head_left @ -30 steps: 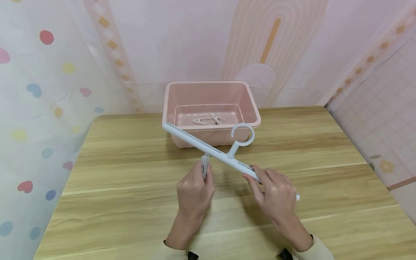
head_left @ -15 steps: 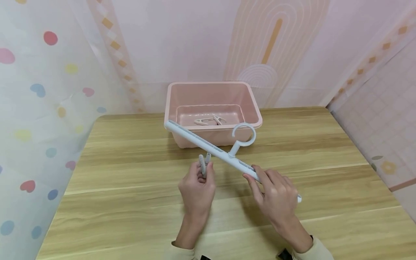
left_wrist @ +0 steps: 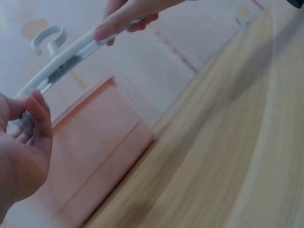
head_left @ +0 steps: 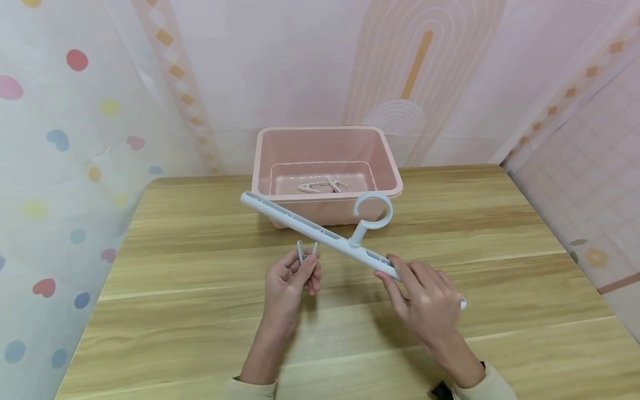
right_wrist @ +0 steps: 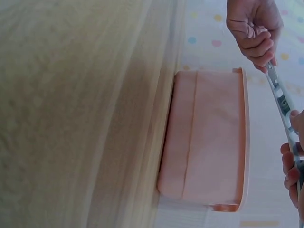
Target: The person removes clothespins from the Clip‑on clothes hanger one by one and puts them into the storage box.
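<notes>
In the head view my right hand (head_left: 427,297) grips a pale blue hanger bar (head_left: 295,222) near its right end, fingers over the top and thumb on the near side. The bar slants up to the left, its round hook (head_left: 382,211) standing above the middle. Below the bar, my left hand (head_left: 287,286) pinches a small grey clothes peg (head_left: 300,253) between thumb and fingers, its two prongs pointing up, apart from the bar in the head view. The left wrist view shows the right hand (left_wrist: 128,19) on the bar; the peg is mostly hidden by the left fingers (left_wrist: 39,111).
Behind the hanger a pink plastic basin (head_left: 320,208) stands near the back of the wooden table (head_left: 190,311). Inside it lie a few light clips (head_left: 320,186). Patterned cloth backdrops (head_left: 280,61) rise behind and at both sides.
My left hand has turned over and shifted slightly left, so the peg's prongs now point up and apart. The hanger's left end has dipped and moved a little left; the right hand keeps its grip.
</notes>
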{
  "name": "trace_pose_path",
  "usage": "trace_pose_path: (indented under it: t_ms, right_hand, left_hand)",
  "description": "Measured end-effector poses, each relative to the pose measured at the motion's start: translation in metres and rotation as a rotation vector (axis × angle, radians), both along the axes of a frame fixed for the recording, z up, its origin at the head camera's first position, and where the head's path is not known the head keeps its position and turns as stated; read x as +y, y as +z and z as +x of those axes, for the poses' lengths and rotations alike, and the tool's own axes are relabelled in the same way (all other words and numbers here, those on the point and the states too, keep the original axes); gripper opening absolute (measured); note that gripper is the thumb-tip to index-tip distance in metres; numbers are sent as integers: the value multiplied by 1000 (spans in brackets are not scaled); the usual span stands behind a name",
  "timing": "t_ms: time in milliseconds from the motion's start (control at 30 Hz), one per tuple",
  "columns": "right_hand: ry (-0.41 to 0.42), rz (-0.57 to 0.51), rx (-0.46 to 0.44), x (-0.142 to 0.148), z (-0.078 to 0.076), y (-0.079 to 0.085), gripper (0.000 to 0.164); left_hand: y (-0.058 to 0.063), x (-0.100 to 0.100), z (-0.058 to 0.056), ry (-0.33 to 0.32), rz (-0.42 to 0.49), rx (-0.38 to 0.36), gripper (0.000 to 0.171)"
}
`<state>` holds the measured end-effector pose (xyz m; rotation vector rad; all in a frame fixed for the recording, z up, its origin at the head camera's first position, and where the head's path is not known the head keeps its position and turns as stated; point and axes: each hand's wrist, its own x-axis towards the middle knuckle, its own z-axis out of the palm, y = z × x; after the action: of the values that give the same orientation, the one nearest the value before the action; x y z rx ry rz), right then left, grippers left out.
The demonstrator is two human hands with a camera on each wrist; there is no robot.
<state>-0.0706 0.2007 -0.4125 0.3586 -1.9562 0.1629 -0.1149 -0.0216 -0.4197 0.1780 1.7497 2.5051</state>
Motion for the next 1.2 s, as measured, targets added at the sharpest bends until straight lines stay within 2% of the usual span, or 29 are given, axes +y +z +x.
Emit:
trace_pose_path:
  t_ms: [100,233,333,400,500,700,833,933,1033,1200]
  right_hand:
    - [10,7,17,0,0,1,42]
    - [25,15,24,1,0,3,43]
    - [29,23,15,2,0,4,43]
    - [28,29,9,3,-1,5,44]
    - [23,38,2,4,-1,5,44]
    - [-4,66,-7,6,-3,5,44]
    - [-15,82,-13,7,-4,6,43]
    - [-22,87,-10,6,-4,6,43]
    - [-28,86,-5,5,-4,6,44]
    - [-46,76,-11,1,-2,6,44]
  left_hand:
    - [-1,-4,-1,-55,31,-17,17]
    - [-3,-7,-3,-98,32,-29,10]
    - [-2,-7,-3,-99,27,-41,9]
    - [-1,-6,-3,-73,11,-44,11]
    - [1,-2,-1,10,-55,-21,13]
    - [7,9,8,254,-328,126,15]
    - [11,15,12,389,-519,280,9]
    - [11,20,13,511,-683,442,8]
    - [9,25,12,621,-809,593,10]
    - [6,30,9,726,-969,772,13]
